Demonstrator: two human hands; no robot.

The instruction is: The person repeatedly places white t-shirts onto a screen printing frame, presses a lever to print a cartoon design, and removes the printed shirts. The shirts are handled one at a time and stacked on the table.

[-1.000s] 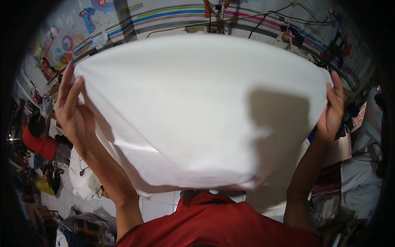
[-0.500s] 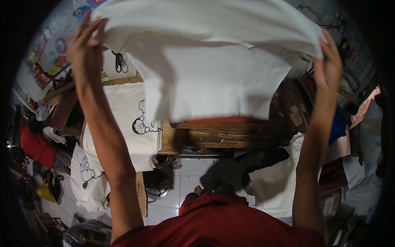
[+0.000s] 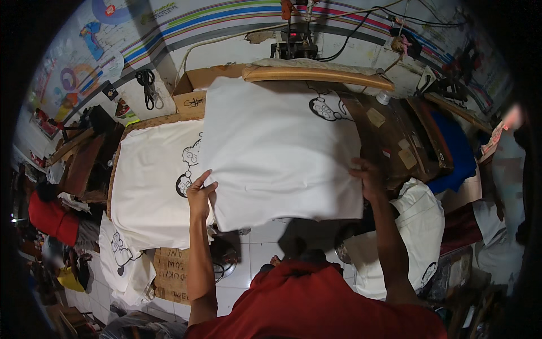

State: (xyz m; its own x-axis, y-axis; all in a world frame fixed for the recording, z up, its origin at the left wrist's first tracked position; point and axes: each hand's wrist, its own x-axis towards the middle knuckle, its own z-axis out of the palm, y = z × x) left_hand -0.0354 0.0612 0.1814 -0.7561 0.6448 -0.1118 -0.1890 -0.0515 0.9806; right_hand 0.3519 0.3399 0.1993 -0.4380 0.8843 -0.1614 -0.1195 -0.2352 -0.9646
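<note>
A white cloth (image 3: 274, 147) lies spread across the middle, with a black cartoon drawing showing at its back right. My left hand (image 3: 200, 195) pinches its left edge near the front, and my right hand (image 3: 371, 183) grips its right edge. Left of it, beside my left hand, lies a stack of white cloths (image 3: 149, 164) with similar black drawings. A dark brown board (image 3: 406, 141) sits right of the cloth. Behind the cloth runs a curved wooden bar (image 3: 305, 76) with pale padding.
More white cloths hang low at left (image 3: 118, 265) and right (image 3: 406, 243). A cardboard piece (image 3: 172, 271) leans below the left stack. A person in red (image 3: 53, 217) is at far left. Blue fabric (image 3: 451, 158), cables (image 3: 147, 90) and black equipment (image 3: 293, 48) line the back.
Both hands have come down and inward from high and wide, lowering the raised cloth flat onto the work surface. The wall, wooden bar and printed stack are now uncovered.
</note>
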